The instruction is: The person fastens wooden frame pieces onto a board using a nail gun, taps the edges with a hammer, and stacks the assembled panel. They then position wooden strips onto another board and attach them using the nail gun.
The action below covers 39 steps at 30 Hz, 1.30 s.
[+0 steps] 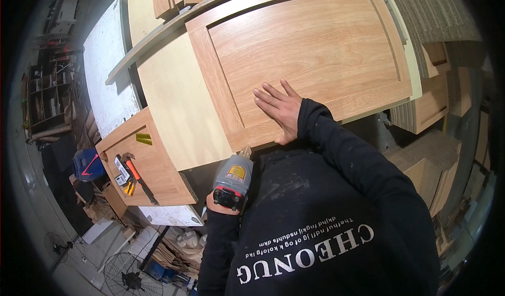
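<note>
My left hand [220, 207] is mostly hidden behind a grey nail gun [234, 177] with a red and black end cap. It holds the gun with its nose against the near edge of a framed wooden door panel [310, 46]. My right hand [281, 109] lies flat on the panel near that edge, fingers spread, with nothing in it. Beneath the door panel sits a pale plywood board [176, 85], which shows on the left.
On a smaller framed panel [171, 167] at the left lie a hammer [139, 177] with an orange grip, a yellow-handled tool [129, 188] and yellow strips [143, 138]. A long wooden strip [123, 69] crosses behind. Stacked boards [434, 17] stand right; a fan [131, 279] stands lower left.
</note>
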{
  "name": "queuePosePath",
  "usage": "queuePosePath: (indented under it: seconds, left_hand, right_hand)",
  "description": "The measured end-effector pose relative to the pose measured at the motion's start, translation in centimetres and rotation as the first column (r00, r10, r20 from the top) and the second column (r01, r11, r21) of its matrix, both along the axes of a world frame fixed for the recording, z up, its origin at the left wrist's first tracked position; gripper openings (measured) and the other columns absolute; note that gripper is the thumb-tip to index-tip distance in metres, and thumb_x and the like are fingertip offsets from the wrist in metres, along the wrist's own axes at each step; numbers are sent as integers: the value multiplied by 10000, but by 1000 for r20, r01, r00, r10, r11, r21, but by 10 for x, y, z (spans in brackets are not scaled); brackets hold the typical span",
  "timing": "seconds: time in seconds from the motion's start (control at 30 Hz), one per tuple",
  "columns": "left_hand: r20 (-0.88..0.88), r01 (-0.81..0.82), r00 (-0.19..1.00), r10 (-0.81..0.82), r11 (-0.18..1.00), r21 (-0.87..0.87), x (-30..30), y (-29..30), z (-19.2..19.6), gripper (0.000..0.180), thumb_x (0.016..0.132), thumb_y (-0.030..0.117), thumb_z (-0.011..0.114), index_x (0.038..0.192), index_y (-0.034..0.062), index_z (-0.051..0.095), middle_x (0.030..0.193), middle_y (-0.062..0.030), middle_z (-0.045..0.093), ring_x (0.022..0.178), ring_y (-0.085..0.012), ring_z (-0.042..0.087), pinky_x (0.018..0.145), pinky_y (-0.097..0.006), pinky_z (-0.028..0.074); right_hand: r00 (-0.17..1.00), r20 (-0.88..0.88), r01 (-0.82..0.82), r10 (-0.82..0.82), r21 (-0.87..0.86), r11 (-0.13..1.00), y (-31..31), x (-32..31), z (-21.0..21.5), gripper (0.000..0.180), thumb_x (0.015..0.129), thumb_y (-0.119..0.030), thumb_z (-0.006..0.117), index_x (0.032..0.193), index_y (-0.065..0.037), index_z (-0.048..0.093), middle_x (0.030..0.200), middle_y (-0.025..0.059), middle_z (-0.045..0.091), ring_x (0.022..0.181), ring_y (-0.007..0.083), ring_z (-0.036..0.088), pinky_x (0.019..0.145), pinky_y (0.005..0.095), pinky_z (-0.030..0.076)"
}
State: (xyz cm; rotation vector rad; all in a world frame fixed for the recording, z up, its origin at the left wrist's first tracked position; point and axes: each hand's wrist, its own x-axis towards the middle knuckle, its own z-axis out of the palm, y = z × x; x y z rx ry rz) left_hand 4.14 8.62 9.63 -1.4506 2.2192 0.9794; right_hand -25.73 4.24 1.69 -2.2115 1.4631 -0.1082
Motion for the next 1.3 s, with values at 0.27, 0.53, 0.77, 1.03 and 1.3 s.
queuePosePath:
  seconds: [0.27,0.53,0.77,1.03,1.3]
  left_hand:
    - [51,-34,998,32,999,34,-9,-5,4,348,762,147,518,1099,72,563,1101,-139,571,1044,-295,533,882,-373,432]
    - [-344,-380,859,380,922,69,37,24,-37,288,662,155,635,934,58,631,859,-89,649,781,-245,633,700,-331,499]
    - [-12,-557,823,568,811,179,96,84,-119,428,761,203,599,1159,59,529,1139,-102,547,1068,-234,511,930,-364,395]
    - [103,90,992,-66,966,-244,-135,66,-5,420,796,207,586,1193,93,505,1170,-110,527,1127,-237,469,966,-374,364]
    - [-14,443,889,-457,870,-216,-335,75,11,438,759,240,552,1175,107,515,1199,-119,518,1146,-298,455,982,-397,350]
  right_hand:
    - [1000,7,-15,15,-6,1000,-2,0,-2,1045,500,-442,735,1337,-13,282,1431,126,217,1344,278,140,1060,535,114]
    - [999,50,5,-4,-2,1000,2,-6,-4,1046,499,-447,736,1332,-3,289,1424,169,215,1340,308,151,1045,562,97]
    - [995,77,-64,69,-73,995,2,-5,-17,1076,511,-555,721,1332,-10,289,1427,174,203,1334,323,160,1025,590,115]
    - [926,191,370,-324,-304,878,98,-220,-1,1001,563,-594,680,1347,-102,297,1413,129,266,1304,306,254,978,618,182]
    - [959,-26,278,-281,-78,957,179,-398,-5,1083,515,-660,674,1380,-177,235,1451,79,187,1325,308,184,1023,592,142]
